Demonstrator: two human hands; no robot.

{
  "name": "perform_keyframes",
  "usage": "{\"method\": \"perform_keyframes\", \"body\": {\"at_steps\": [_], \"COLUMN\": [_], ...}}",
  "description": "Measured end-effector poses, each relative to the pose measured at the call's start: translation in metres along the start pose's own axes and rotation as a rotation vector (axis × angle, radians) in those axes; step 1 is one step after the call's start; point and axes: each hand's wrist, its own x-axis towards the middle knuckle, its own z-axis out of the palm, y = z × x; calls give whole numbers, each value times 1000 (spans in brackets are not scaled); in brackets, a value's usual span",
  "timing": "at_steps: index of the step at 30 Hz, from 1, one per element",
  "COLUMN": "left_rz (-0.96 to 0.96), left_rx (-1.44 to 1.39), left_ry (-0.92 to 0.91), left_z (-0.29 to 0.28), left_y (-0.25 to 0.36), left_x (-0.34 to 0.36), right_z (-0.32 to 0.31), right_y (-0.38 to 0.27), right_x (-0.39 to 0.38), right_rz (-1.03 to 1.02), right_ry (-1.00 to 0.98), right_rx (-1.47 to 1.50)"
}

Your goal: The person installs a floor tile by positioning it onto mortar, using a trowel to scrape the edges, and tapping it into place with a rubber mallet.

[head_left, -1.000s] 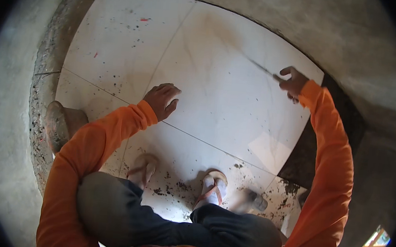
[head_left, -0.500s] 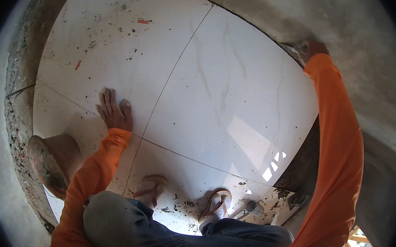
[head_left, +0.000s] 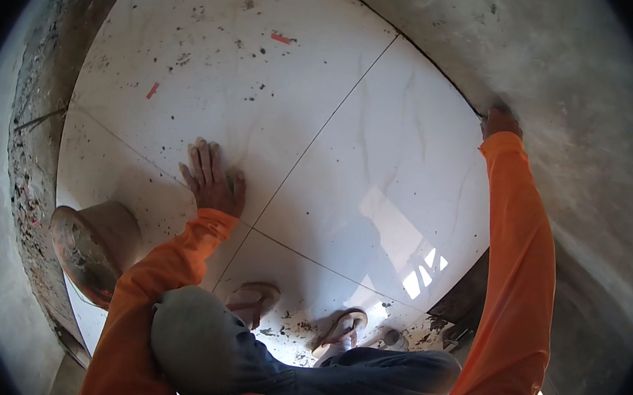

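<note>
In the head view, the left hand (head_left: 215,182) lies palm down, fingers spread apart, on the left white tile (head_left: 141,137). The right hand (head_left: 502,123) sits at the wall (head_left: 568,76), beside the outer edge of the right white tile (head_left: 318,175); whether its fingers are clamped on anything cannot be told. A bucket (head_left: 110,232) sits left of the left hand, nearer the body.

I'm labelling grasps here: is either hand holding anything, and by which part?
The left hand holds nothing; it rests spread on a white tile. Whether the right hand, by the wall, holds anything cannot be told.
</note>
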Motion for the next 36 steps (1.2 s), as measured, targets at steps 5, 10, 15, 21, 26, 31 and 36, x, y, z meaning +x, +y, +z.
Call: {"method": "perform_keyframes", "body": {"at_steps": [5,10,15,21,26,31,36], "left_rz": [10,-3,-51,30,4,16,18], "left_rx": [-62,-107,-16,-48,6,13,-31], "left_ry": [1,38,-1,83,61,108,110], "left_z": [2,3,-1,17,9,12,9], "left_y": [-5,5,-11,0,-4,-6,-10], "left_x": [-3,2,-7,-8,-9,-14,-15], "right_z": [-14,4,5,52,10,19,29], "right_y": [-15,32,-36,10,-19,-16,2], "right_x": [-23,21,-39,14,-8,5,18], "right_rz": [-37,-8,-65,-185,-112,-119,-91], "right_ry": [-162,-251,-105,31,43,46,36], "right_rx": [-122,8,-76,-143,-76,-87,215]}}
